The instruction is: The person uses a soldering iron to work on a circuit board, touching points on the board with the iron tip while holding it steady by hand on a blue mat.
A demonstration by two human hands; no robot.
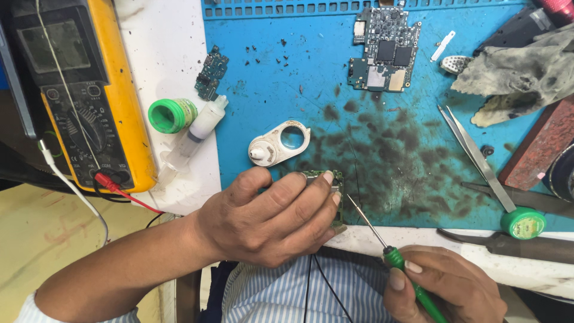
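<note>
**Small board pinched left, screwdriver gripped right**

Left hand (272, 218) curled over a small green circuit board (326, 177), fingertips (327, 177) pinching its upper edge; board at the near edge of the blue work mat (287, 72), mostly hidden under the fingers. Right hand (445, 284) closed around a green-handled screwdriver (391, 254), thin shaft angled up-left, tip just beside the board's right side; contact not clear.

On the mat: larger circuit board (384, 51) at top centre, scattered tiny screws (266, 57) near it, white plastic ring piece (279, 143) just above the left hand, dark smudges across the middle. Tweezers (475, 155) lying to the right, small green pot (523, 222) at their near end, dirty cloth (520, 75) top right.

Off the mat, left: yellow multimeter (89, 96) with red probe plugged in, green-capped jar (171, 115), syringe (191, 137) touching it, small narrow board (211, 73) above.
</note>
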